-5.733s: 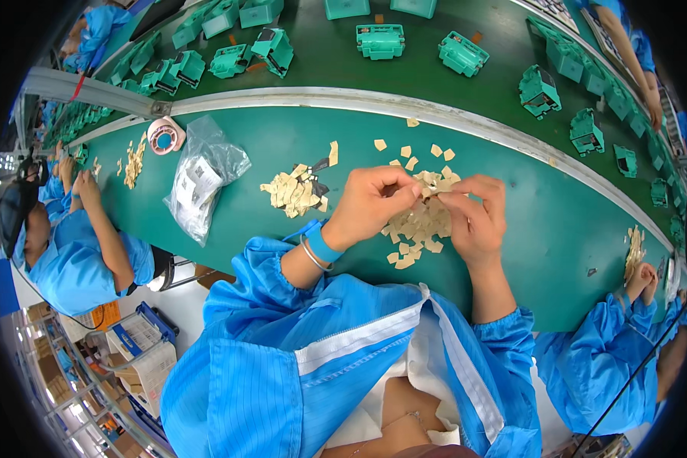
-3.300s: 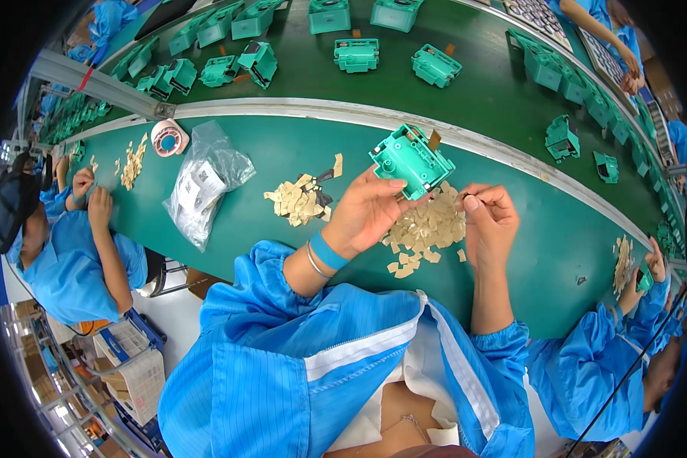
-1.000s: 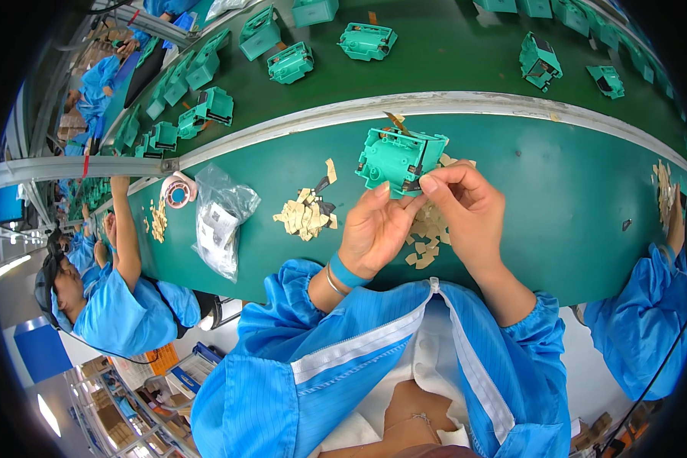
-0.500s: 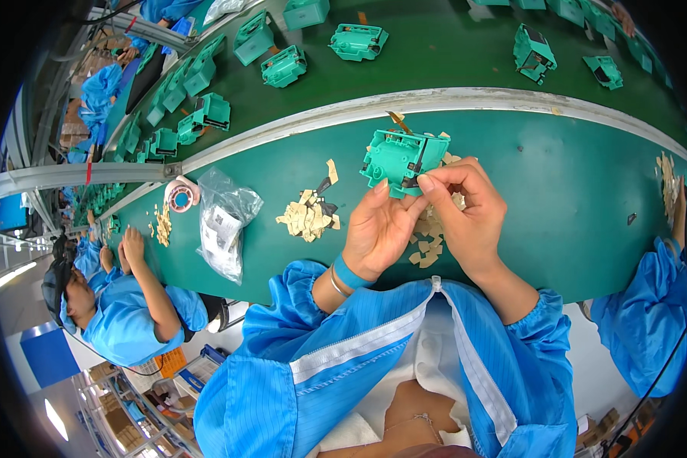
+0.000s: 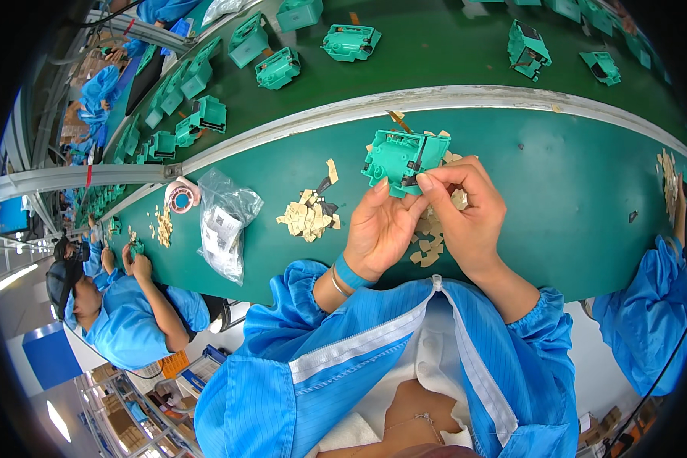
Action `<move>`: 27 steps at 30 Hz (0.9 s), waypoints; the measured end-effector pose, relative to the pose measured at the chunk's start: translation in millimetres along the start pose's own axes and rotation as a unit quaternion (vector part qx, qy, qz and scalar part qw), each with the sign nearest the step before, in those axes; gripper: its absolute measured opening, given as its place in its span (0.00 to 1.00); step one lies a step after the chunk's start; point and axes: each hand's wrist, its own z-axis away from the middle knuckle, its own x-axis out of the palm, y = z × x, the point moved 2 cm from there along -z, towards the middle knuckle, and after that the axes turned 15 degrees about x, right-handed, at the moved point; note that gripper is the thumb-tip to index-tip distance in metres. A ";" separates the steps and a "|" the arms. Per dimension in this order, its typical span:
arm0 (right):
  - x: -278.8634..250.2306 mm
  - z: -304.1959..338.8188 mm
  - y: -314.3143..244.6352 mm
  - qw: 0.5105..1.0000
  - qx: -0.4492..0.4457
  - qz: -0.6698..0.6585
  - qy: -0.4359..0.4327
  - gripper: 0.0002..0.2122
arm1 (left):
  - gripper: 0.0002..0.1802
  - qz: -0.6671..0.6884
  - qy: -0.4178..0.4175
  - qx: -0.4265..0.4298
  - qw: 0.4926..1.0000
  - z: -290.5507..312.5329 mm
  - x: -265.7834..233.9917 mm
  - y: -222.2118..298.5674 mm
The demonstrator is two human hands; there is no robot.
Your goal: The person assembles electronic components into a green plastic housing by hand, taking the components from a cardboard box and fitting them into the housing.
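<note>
A green plastic housing [image 5: 393, 158] is held up over the bench, its open side with ribs and posts facing me. A thin orange-brown flex strip [image 5: 399, 122] sticks up from its far edge. My left hand [image 5: 382, 233] grips the near edge, thumb on top and fingers underneath. At the near right corner my right hand [image 5: 472, 210] pinches thumb and forefinger against a small black piece [image 5: 409, 182]; what lies between the fingertips is hidden. Beneath the hands, cream paper-like pieces [image 5: 427, 248] lie scattered, partly covered by them.
Left of my hands are a pile of cream pieces [image 5: 309, 216], a clear plastic bag [image 5: 225, 225] and a tape roll [image 5: 182, 197]. Past the pale rail [image 5: 466, 98], a green belt [image 5: 435, 57] carries several housings. Co-workers in blue sit on both sides.
My hands and the housing stay almost still. Housings on the belt have shifted slightly left. The co-worker at left now has a small green part at the hands.
</note>
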 end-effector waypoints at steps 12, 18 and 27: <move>-2.2 -0.3 4.2 0.999 0.027 -0.030 -0.022 0.03 | 0.22 -0.036 0.008 0.027 0.999 -0.3 -2.7 -0.1; -4.7 0.8 5.6 0.982 0.138 -0.115 -0.052 0.03 | 0.21 -0.148 -0.036 0.074 0.986 -2.6 -5.5 9.4; -0.8 -4.5 9.1 0.942 0.227 -0.220 -0.111 0.09 | 0.22 -0.227 -0.069 0.114 0.965 -1.7 3.5 11.4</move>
